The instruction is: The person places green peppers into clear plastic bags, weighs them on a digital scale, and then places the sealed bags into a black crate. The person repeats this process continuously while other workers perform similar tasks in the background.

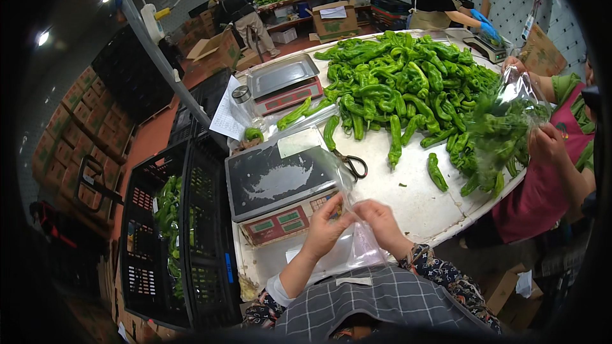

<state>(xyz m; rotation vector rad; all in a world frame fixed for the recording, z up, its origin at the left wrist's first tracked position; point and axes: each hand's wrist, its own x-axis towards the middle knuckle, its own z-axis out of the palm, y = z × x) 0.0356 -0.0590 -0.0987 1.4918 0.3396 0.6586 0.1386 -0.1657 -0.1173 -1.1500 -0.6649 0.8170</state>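
Close in front of my apron, a clear plastic bag (362, 247) hangs between my two hands. My left hand (328, 226) pinches it at one side, beside the front of a digital scale (280, 175). With closed fingers, my right hand (380, 224) grips the bag's other side. The bag looks flat, with no peppers visible in it. Beyond the hands, black-handled scissors (354, 167) lie by the scale's corner, partly under clear plastic. A large heap of long green peppers (408, 83) covers the far part of the white table (408, 200).
At the right, a co-worker's hands (547, 146) hold a clear bag of peppers (510, 121). Black crates (156, 242) with bagged peppers stand left of the table. A second scale (284, 83) and a metal-capped jar (242, 97) sit farther back. A gloved co-worker (440, 0) stands at the far end.
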